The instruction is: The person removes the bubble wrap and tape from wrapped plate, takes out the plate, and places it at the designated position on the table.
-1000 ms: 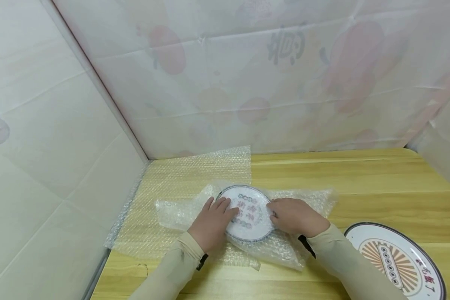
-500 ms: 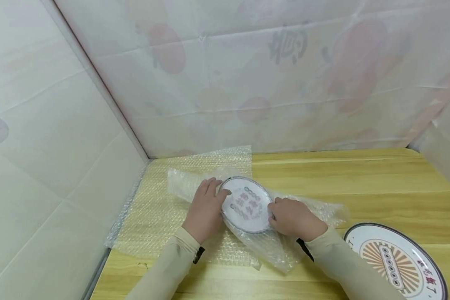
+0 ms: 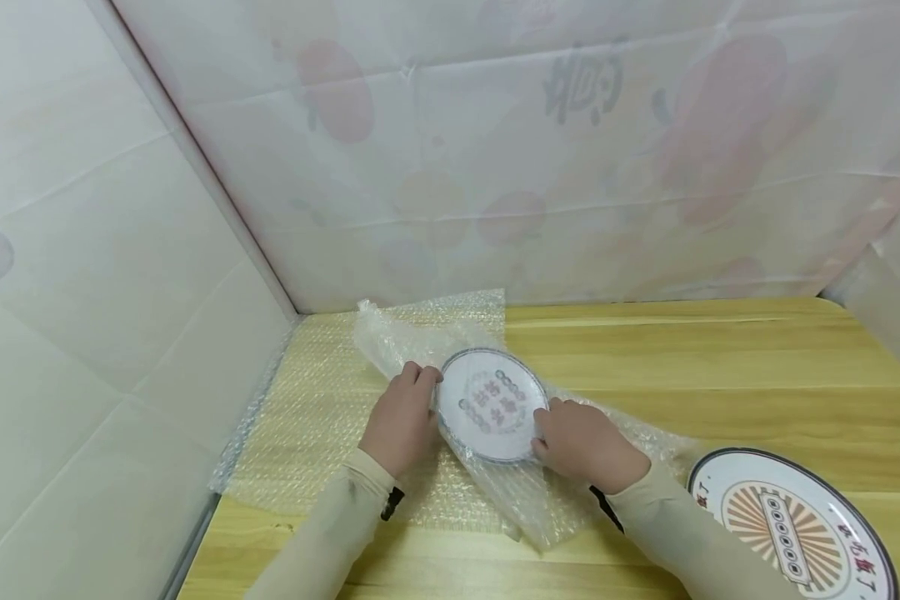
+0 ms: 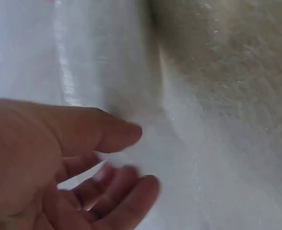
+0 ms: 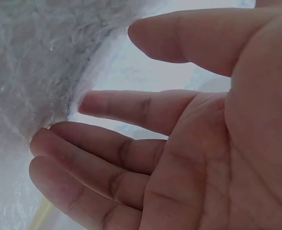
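A round white plate point(image 3: 491, 404) with a dark rim and a printed centre lies inside bubble wrap in the middle of the head view. My left hand point(image 3: 401, 417) is at its left edge. In the left wrist view, that hand's thumb and loosely bent fingers point(image 4: 136, 201) stand apart, close over the wrap. At the plate's right edge is my right hand point(image 3: 585, 442). Its fairly straight fingers point(image 5: 88, 163) reach the wrapped rim in the right wrist view, with the thumb spread away from them. Loose wrap point(image 3: 510, 500) trails from the plate toward the front.
Another bubble wrap sheet point(image 3: 307, 417) lies flat at the left of the wooden table point(image 3: 720, 358), under part of the bundle. A larger printed plate point(image 3: 858, 508) sits at front right, partly behind the right sleeve. Fabric walls point(image 3: 450, 167) close off the back and sides.
The wrapped plate has turned clockwise, its left wrap end swinging toward the back. My left hand has moved off the plate's face to its left edge; my right hand stays near the right rim.
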A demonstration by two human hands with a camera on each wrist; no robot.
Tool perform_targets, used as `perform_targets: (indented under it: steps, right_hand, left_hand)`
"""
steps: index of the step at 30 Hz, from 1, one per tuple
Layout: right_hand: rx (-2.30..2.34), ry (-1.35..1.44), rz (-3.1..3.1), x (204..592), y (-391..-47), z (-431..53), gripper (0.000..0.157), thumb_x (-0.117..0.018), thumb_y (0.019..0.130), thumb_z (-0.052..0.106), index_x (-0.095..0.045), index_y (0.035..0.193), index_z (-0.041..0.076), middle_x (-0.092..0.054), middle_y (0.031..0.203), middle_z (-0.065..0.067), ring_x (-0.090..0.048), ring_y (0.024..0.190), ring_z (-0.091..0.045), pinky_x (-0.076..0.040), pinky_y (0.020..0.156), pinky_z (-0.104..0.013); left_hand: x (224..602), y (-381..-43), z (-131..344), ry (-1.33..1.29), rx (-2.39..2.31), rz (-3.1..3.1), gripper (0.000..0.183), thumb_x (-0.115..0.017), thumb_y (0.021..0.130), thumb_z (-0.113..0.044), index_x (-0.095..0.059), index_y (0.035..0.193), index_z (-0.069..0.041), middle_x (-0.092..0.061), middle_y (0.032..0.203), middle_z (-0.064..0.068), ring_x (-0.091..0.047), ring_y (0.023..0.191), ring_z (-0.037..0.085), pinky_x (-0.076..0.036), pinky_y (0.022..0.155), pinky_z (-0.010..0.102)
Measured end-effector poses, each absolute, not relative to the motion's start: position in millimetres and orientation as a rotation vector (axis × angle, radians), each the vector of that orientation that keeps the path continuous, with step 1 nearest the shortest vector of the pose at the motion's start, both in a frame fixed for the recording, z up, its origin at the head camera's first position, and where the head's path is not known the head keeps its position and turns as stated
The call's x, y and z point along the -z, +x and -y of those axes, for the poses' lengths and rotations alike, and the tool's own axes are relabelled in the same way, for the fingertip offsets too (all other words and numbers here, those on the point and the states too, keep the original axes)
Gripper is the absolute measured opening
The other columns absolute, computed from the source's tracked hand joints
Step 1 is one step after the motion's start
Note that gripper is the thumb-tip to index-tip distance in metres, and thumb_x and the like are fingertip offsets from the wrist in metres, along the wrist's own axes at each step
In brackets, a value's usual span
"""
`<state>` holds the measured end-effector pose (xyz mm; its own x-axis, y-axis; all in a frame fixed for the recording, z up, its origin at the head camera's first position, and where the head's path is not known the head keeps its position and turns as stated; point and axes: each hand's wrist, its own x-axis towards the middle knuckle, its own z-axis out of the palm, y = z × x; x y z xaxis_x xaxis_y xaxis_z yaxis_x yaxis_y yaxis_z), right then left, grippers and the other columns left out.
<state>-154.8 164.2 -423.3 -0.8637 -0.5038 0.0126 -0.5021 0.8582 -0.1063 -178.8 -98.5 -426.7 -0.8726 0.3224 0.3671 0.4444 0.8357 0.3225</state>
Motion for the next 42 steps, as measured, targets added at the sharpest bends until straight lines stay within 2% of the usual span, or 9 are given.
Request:
perform_targets:
  steps: [3, 7, 10, 13, 21, 25, 29, 35, 42]
  right_hand:
    - [0.163, -0.806, -3.026, 422.2, -153.8, -163.2, 0.024, -0.062, 0.095, 0.015, -0.049, 0.076, 0.009, -0.042, 0.073, -0.005, -0.04, 0.061, -0.018, -0.04, 0.052, -0.035]
    - [0.168, -0.767, -2.998, 417.4, -152.0, -161.8, 0.022, -0.063, 0.095, 0.017, -0.052, 0.078, 0.009, -0.043, 0.076, -0.005, -0.041, 0.063, -0.018, -0.041, 0.054, -0.036]
    - [0.171, -0.71, -2.958, 411.9, -150.2, -161.6, 0.02, -0.065, 0.096, 0.021, -0.057, 0.083, 0.008, -0.046, 0.079, -0.005, -0.044, 0.068, -0.019, -0.043, 0.057, -0.037]
    - [0.147, -0.714, -2.96, 407.1, -149.5, -161.0, 0.02, -0.068, 0.096, 0.024, -0.06, 0.088, 0.007, -0.048, 0.083, -0.004, -0.046, 0.074, -0.021, -0.044, 0.059, -0.037]
    - [0.32, -1.219, -2.864, 398.6, -141.2, -140.7, 0.007, -0.068, 0.097, 0.016, -0.066, 0.09, 0.014, -0.054, 0.083, 0.008, -0.05, 0.072, -0.007, -0.05, 0.064, -0.027]
    - [0.361, -1.348, -2.674, 399.7, -130.3, -130.9, 0.009, -0.065, 0.099, 0.015, -0.068, 0.092, 0.019, -0.055, 0.084, 0.014, -0.052, 0.073, 0.0, -0.051, 0.067, -0.022]
    - [0.285, -1.406, -2.677, 401.6, -124.9, -126.6, 0.005, -0.067, 0.097, 0.015, -0.067, 0.093, 0.018, -0.055, 0.086, 0.012, -0.052, 0.076, -0.002, -0.051, 0.068, -0.022]
    - [0.213, -1.41, -2.753, 403.4, -125.3, -128.2, 0.007, -0.071, 0.094, 0.016, -0.066, 0.097, 0.015, -0.058, 0.092, 0.009, -0.053, 0.083, -0.005, -0.053, 0.07, -0.025]
    - [0.166, -1.421, -2.794, 401.7, -129.1, -129.0, 0.018, -0.073, 0.092, 0.017, -0.067, 0.108, 0.011, -0.064, 0.104, 0.003, -0.062, 0.095, -0.012, -0.057, 0.085, -0.032]
  left_hand:
    - [425.0, -177.9, 98.8, -0.658, 0.594, 2.766, 0.036, -0.066, 0.089, 0.002, -0.067, 0.125, 0.0, -0.062, 0.114, 0.016, -0.064, 0.089, 0.028, -0.058, 0.071, 0.037]
    - [424.7, -172.7, 96.3, -0.695, 0.55, 2.88, 0.041, -0.071, 0.094, -0.021, -0.067, 0.128, 0.001, -0.061, 0.126, 0.021, -0.066, 0.099, 0.032, -0.059, 0.075, 0.042]
    - [426.8, -167.9, 95.0, -0.68, 0.412, 2.904, 0.054, -0.079, 0.088, -0.037, -0.068, 0.124, 0.0, -0.057, 0.133, 0.023, -0.061, 0.11, 0.039, -0.059, 0.079, 0.047]
    - [428.4, -165.2, 94.4, -0.675, 0.32, 2.877, 0.056, -0.085, 0.081, -0.04, -0.069, 0.119, -0.001, -0.057, 0.134, 0.023, -0.057, 0.114, 0.041, -0.057, 0.085, 0.049]
    - [431.3, -157.0, 89.6, -0.733, 0.316, 2.971, 0.059, -0.08, 0.086, -0.049, -0.07, 0.118, -0.001, -0.065, 0.127, 0.017, -0.061, 0.118, 0.036, -0.059, 0.087, 0.046]
    - [431.8, -154.4, 87.7, -0.713, 0.379, 3.022, 0.059, -0.079, 0.087, -0.048, -0.068, 0.119, 0.0, -0.06, 0.135, 0.019, -0.057, 0.126, 0.039, -0.059, 0.088, 0.049]
    - [430.8, -153.9, 85.5, -0.741, 0.42, 3.04, 0.055, -0.079, 0.089, -0.044, -0.068, 0.12, -0.001, -0.058, 0.141, 0.022, -0.053, 0.132, 0.041, -0.056, 0.097, 0.051]
    - [433.3, -154.9, 84.0, -0.883, 0.396, 3.028, 0.05, -0.078, 0.092, -0.037, -0.067, 0.128, -0.004, -0.061, 0.139, 0.019, -0.056, 0.131, 0.034, -0.054, 0.102, 0.045]
    - [433.6, -157.4, 82.3, -1.07, 0.352, 2.985, 0.042, -0.073, 0.097, -0.025, -0.067, 0.135, -0.009, -0.062, 0.139, 0.013, -0.058, 0.131, 0.029, -0.048, 0.111, 0.04]
